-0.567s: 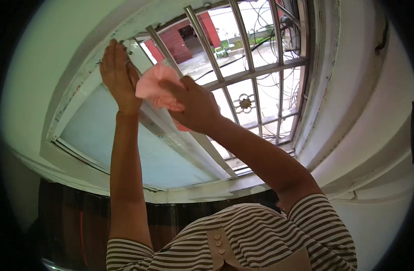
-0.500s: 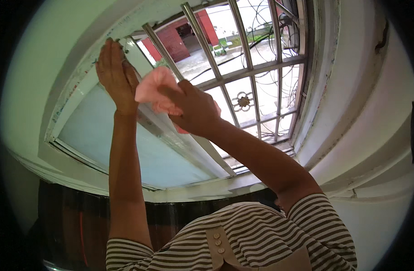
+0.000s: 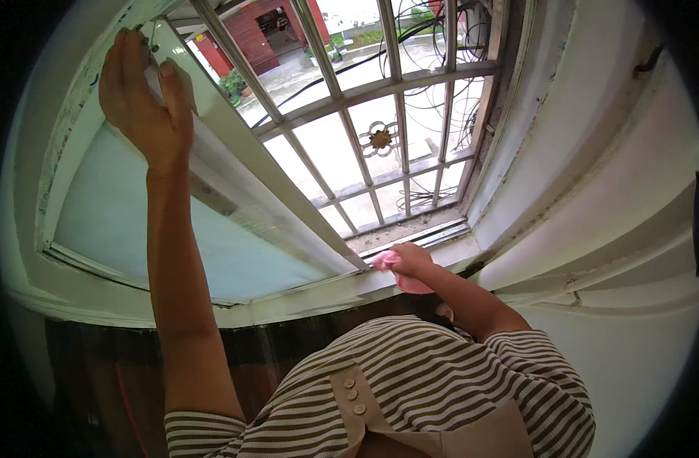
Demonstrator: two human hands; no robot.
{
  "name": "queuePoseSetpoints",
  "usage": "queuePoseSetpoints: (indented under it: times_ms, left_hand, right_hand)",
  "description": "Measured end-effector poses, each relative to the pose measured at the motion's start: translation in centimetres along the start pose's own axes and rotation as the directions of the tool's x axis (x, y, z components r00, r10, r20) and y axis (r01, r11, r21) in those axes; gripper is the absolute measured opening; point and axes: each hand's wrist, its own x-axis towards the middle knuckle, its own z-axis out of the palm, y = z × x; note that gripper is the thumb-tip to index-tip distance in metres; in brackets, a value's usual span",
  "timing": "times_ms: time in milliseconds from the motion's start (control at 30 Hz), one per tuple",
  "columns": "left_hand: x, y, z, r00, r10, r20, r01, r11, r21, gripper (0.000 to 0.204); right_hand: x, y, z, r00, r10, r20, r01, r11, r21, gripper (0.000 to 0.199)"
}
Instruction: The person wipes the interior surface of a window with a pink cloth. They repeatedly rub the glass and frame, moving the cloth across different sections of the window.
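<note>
My left hand [image 3: 147, 107] lies against the upper part of the white window frame [image 3: 219, 149], fingers stretched upward and thumb apart. Below it is a frosted pale-blue pane [image 3: 128, 198]. Low by the sill, my right hand [image 3: 412, 260] is closed around a pink cloth [image 3: 413, 285]. Part of the cloth sticks out past the fingers near the lower corner of the sash, and the rest hangs beneath the hand. Whether the cloth touches the frame, I cannot tell.
Metal security bars [image 3: 364, 179] with a gold flower ornament [image 3: 380, 138] stand outside the open side of the window. Tangled black cables [image 3: 433, 38] hang beyond them. A pale curtain [image 3: 594, 221] drapes at the right, and a dark brown surface [image 3: 97, 374] lies below the sill [image 3: 460, 252].
My right hand has come down with the pink cloth from beside my left hand to the sill. The view has shifted, and my left hand remains at the top of the frame.
</note>
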Motion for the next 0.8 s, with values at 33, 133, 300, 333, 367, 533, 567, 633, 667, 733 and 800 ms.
queuePoseSetpoints:
  times_ms: [33, 133, 300, 333, 367, 533, 567, 633, 667, 733, 800]
  left_hand:
    - [-0.1, 0.3, -0.1, 0.999, 0.008, 0.033, -0.009, 1.0, 0.013, 0.047]
    - [0.3, 0.2, 0.0, 0.997, 0.077, 0.026, -0.078, 0.996, 0.039, 0.053]
    - [0.0, 0.0, 0.2, 0.991, 0.131, 0.018, -0.132, 0.987, 0.09, 0.053]
    - [-0.3, 0.1, 0.7, 0.991, 0.132, 0.009, -0.132, 0.987, 0.09, 0.054]
    - [-0.4, 0.1, 1.6, 0.991, 0.135, -0.007, -0.134, 0.987, 0.087, 0.054]
    - [-0.9, 0.8, -0.9, 0.986, -0.066, 0.156, 0.054, 0.995, 0.081, 0.049]
    - [-0.7, 1.1, -0.9, 0.991, -0.046, 0.126, 0.037, 0.996, 0.078, 0.049]
    - [-0.3, 0.9, -1.0, 0.998, -0.005, 0.066, 0.0, 0.997, 0.078, 0.05]
    - [-0.8, 0.9, 0.2, 0.999, -0.002, 0.047, 0.0, 0.999, 0.04, 0.05]
    - [-1.3, 0.8, 1.6, 1.0, 0.01, 0.015, -0.01, 1.0, -0.018, 0.051]
    - [-1.4, 0.3, 1.9, 0.999, 0.044, 0.015, -0.044, 0.998, 0.04, 0.051]
  right_hand:
    - [-1.0, 0.9, -0.1, 0.997, 0.073, -0.003, -0.073, 0.997, 0.028, 0.049]
    - [-2.4, 2.3, -0.8, 0.995, 0.103, -0.016, -0.097, 0.97, 0.223, 0.05]
    - [-2.1, -0.1, -4.5, 0.993, 0.038, -0.108, 0.03, 0.825, 0.565, 0.055]
    - [-2.0, -1.9, -6.0, 0.991, 0.022, -0.135, 0.063, 0.801, 0.596, 0.053]
    - [-2.0, -3.8, -7.5, 0.986, 0.011, -0.169, 0.099, 0.775, 0.625, 0.05]
    - [-0.7, -13.1, -10.7, 0.913, -0.208, -0.351, 0.398, 0.639, 0.658, 0.046]
    - [-0.4, -14.3, -10.4, 0.917, -0.228, -0.329, 0.396, 0.629, 0.669, 0.049]
    - [0.5, -15.7, -8.2, 0.856, -0.284, -0.432, 0.492, 0.703, 0.513, 0.053]
    - [0.3, -16.5, -7.6, 0.857, -0.247, -0.451, 0.474, 0.719, 0.507, 0.051]
    - [0.2, -16.4, -6.1, 0.881, -0.165, -0.444, 0.368, 0.829, 0.422, 0.049]
    - [0.9, -15.0, -3.8, 0.886, -0.143, -0.442, 0.33, 0.863, 0.382, 0.046]
